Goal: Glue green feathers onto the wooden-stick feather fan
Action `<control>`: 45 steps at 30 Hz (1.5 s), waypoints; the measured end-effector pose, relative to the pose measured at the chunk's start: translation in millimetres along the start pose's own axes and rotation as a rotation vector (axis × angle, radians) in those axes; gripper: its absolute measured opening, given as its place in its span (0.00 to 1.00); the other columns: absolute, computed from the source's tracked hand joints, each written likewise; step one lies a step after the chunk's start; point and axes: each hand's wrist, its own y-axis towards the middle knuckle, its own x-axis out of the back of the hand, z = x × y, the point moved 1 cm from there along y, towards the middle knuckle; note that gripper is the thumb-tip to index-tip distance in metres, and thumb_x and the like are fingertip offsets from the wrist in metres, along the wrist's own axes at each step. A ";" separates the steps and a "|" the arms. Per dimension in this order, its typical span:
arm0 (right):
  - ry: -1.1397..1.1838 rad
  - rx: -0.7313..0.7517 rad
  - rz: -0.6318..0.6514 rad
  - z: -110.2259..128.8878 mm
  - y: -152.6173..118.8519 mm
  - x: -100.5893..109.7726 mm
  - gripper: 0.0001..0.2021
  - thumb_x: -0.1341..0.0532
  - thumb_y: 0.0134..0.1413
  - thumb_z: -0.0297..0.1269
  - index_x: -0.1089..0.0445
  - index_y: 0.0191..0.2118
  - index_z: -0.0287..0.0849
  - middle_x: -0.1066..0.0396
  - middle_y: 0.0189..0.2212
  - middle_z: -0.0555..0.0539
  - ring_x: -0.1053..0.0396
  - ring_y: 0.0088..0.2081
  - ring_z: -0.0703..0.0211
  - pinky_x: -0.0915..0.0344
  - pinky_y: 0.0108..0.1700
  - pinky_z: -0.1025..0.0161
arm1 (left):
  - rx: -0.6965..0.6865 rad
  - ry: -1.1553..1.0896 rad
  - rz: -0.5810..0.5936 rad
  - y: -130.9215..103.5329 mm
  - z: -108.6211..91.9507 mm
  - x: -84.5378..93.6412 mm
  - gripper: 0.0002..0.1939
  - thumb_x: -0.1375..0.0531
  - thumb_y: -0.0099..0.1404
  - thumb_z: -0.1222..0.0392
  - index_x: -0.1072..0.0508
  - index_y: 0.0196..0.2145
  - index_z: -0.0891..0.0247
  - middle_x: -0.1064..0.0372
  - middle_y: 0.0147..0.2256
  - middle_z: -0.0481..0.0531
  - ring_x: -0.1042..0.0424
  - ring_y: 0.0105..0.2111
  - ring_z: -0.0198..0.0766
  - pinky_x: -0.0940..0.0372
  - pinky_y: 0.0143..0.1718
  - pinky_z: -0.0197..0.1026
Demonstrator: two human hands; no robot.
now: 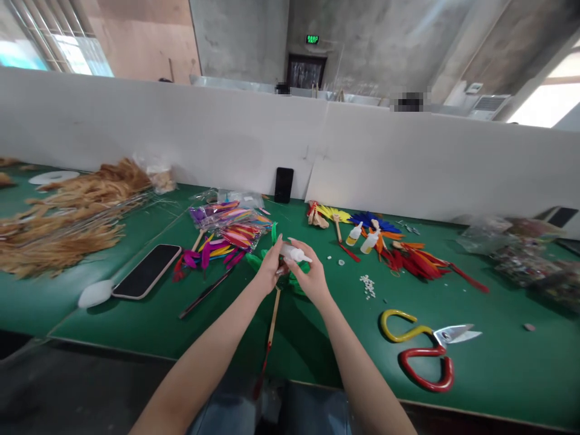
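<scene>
A small white glue bottle (294,253) with a narrow nozzle lies tilted between my two hands, its tip pointing right. My left hand (269,266) is closed round the bottle's rear end. The fingers of my right hand (313,275) curl round its nozzle side. Directly beneath is a green feather fan (255,261), mostly covered by my hands. Its wooden handle (273,317) points toward me, and a red tassel (261,371) hangs from it past the table edge. Whether my left fingers also touch the fan is hidden.
Scissors (441,338) with yellow and red handles lie right, near white beads (367,287). Two glue bottles (370,241) stand behind, beside red-orange feathers (417,260). Leftward are tweezers (206,294), a phone (147,272), bagged coloured feathers (240,226) and brown fibres (90,199). A white partition (226,133) runs behind.
</scene>
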 end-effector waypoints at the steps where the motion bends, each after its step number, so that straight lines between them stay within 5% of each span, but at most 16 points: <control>1: -0.029 0.025 0.023 2.4 -0.4 0.9 0.21 0.38 0.50 0.42 0.35 0.51 0.46 0.36 0.52 0.42 0.41 0.55 0.51 0.45 0.57 0.52 | 0.000 -0.008 -0.015 -0.7 -1.8 1.0 0.26 0.44 0.53 0.33 0.37 0.26 0.63 0.50 0.15 0.39 0.52 0.11 0.23 0.58 0.12 0.31; 7: 0.062 -0.011 0.186 11.2 -5.8 7.0 0.33 0.37 0.46 0.52 0.43 0.58 0.49 0.43 0.58 0.42 0.45 0.59 0.49 0.43 0.57 0.53 | -0.030 -0.019 -0.049 -5.0 -8.2 6.2 0.25 0.43 0.53 0.36 0.42 0.21 0.61 0.58 0.15 0.38 0.55 0.12 0.24 0.59 0.13 0.32; 11: 0.192 -0.107 0.176 8.2 -3.6 19.8 0.36 0.52 0.49 0.65 0.41 0.57 0.46 0.36 0.53 0.40 0.36 0.53 0.49 0.37 0.52 0.54 | -0.075 0.029 -0.098 -3.8 -14.5 13.7 0.24 0.45 0.56 0.37 0.41 0.21 0.61 0.61 0.15 0.37 0.61 0.11 0.23 0.61 0.14 0.33; 13: 0.134 -0.192 0.114 5.6 2.8 27.9 0.33 0.56 0.53 0.64 0.31 0.48 0.43 0.28 0.42 0.40 0.30 0.44 0.50 0.33 0.47 0.54 | -0.105 0.065 -0.126 -1.9 -17.9 17.0 0.23 0.44 0.56 0.38 0.40 0.21 0.61 0.60 0.14 0.37 0.60 0.11 0.23 0.62 0.14 0.34; 16: 0.001 -0.266 0.149 7.1 17.5 34.6 0.23 0.44 0.51 0.57 0.26 0.37 0.41 0.25 0.30 0.43 0.27 0.35 0.50 0.31 0.40 0.54 | -0.162 0.135 -0.158 0.3 -20.6 18.3 0.23 0.42 0.55 0.38 0.40 0.21 0.61 0.57 0.14 0.38 0.57 0.11 0.24 0.62 0.14 0.34; 23: -0.098 -0.245 0.461 18.3 40.8 7.5 0.11 0.33 0.42 0.42 0.25 0.31 0.40 0.24 0.26 0.46 0.27 0.28 0.51 0.32 0.29 0.59 | -0.308 0.317 -0.254 -0.1 -25.7 18.2 0.20 0.36 0.50 0.43 0.34 0.22 0.63 0.46 0.15 0.41 0.46 0.15 0.27 0.51 0.16 0.32; 27: 0.022 -0.246 0.420 2.1 36.5 -6.5 0.11 0.34 0.43 0.39 0.27 0.34 0.40 0.24 0.30 0.46 0.27 0.33 0.51 0.31 0.35 0.58 | -0.345 0.408 -0.199 0.2 -33.5 24.6 0.16 0.35 0.50 0.47 0.26 0.30 0.63 0.40 0.19 0.43 0.41 0.19 0.30 0.46 0.19 0.32; 32: 0.160 -0.283 0.324 -14.1 30.3 0.2 0.19 0.35 0.44 0.40 0.32 0.44 0.41 0.26 0.39 0.44 0.27 0.39 0.52 0.29 0.39 0.56 | -0.384 0.531 -0.119 -0.3 -35.8 27.3 0.21 0.34 0.49 0.54 0.26 0.42 0.58 0.34 0.32 0.47 0.34 0.33 0.35 0.39 0.32 0.34; 39: 0.211 -0.290 0.360 -20.6 24.9 2.8 0.16 0.34 0.43 0.39 0.32 0.39 0.41 0.25 0.35 0.46 0.26 0.37 0.52 0.30 0.40 0.56 | -0.422 0.720 -0.027 1.1 -23.7 29.7 0.15 0.34 0.50 0.55 0.25 0.36 0.62 0.36 0.39 0.51 0.34 0.40 0.40 0.39 0.37 0.36; 45: 0.190 -0.254 0.310 -24.5 24.6 1.6 0.13 0.36 0.44 0.40 0.35 0.36 0.42 0.27 0.33 0.48 0.27 0.36 0.55 0.29 0.37 0.60 | -0.427 0.757 -0.024 2.6 -22.1 31.7 0.18 0.36 0.52 0.56 0.28 0.41 0.63 0.33 0.42 0.53 0.34 0.45 0.43 0.38 0.42 0.40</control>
